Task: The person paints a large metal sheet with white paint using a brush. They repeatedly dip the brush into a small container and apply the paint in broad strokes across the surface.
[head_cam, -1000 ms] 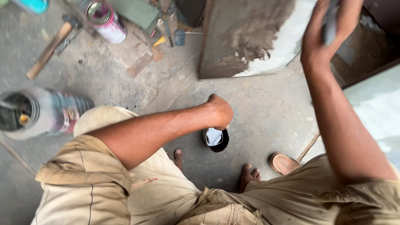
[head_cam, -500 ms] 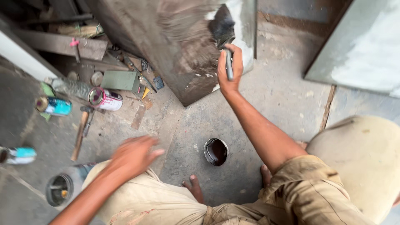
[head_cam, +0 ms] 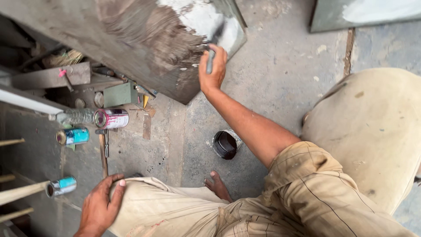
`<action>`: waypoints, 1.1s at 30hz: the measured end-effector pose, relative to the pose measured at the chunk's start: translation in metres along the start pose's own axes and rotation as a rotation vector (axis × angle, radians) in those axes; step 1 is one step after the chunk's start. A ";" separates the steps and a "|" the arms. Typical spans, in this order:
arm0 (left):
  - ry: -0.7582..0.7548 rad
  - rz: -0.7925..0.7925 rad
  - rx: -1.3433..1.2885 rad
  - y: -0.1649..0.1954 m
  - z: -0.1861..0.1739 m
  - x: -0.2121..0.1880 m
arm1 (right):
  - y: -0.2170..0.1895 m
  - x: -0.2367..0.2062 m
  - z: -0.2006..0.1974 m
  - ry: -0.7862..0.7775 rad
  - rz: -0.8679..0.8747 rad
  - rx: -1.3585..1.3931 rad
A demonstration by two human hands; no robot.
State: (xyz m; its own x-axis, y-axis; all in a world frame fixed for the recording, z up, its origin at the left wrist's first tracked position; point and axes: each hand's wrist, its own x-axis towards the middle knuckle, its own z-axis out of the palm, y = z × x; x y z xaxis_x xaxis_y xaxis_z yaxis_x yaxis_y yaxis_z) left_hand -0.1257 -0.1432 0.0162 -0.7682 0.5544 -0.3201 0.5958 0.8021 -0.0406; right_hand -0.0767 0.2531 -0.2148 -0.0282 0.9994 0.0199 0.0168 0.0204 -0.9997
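My right hand (head_cam: 212, 69) grips a paintbrush (head_cam: 213, 44) and holds its bristles against a slanted metal panel (head_cam: 144, 39) streaked with brown and white paint. My left hand (head_cam: 101, 202) rests with fingers spread on my left knee, holding nothing. A small open tin of dark paint (head_cam: 226, 144) stands on the concrete floor between my legs, just ahead of my bare foot (head_cam: 218, 185).
Several cans lie at the left: a pink-and-white one (head_cam: 111, 118) and two teal ones (head_cam: 73, 136) (head_cam: 61, 186). A hammer (head_cam: 103, 151), a green box (head_cam: 120, 94), wooden sticks (head_cam: 19, 193) and scrap sit nearby. Another painted panel (head_cam: 364, 15) is at top right.
My left hand dropped from mid-air onto my knee. My right hand shifted the brush a little lower on the panel. The view swung right and closer.
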 end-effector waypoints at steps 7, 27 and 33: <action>-0.034 -0.054 0.002 -0.002 0.006 0.006 | -0.021 0.004 0.045 -0.159 -0.329 0.360; 0.034 0.051 -0.001 0.008 0.000 0.006 | -0.049 -0.100 0.031 -0.357 -0.177 0.245; 0.033 0.062 -0.009 0.006 -0.001 0.006 | -0.015 -0.114 0.028 -0.292 0.162 -0.053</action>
State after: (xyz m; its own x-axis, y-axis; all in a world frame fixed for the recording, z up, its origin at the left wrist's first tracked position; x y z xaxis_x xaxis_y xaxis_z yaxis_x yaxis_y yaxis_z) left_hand -0.1264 -0.1347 0.0156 -0.7372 0.6102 -0.2901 0.6407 0.7677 -0.0133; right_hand -0.1021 0.1381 -0.2023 -0.3059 0.9397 -0.1528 0.0960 -0.1292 -0.9870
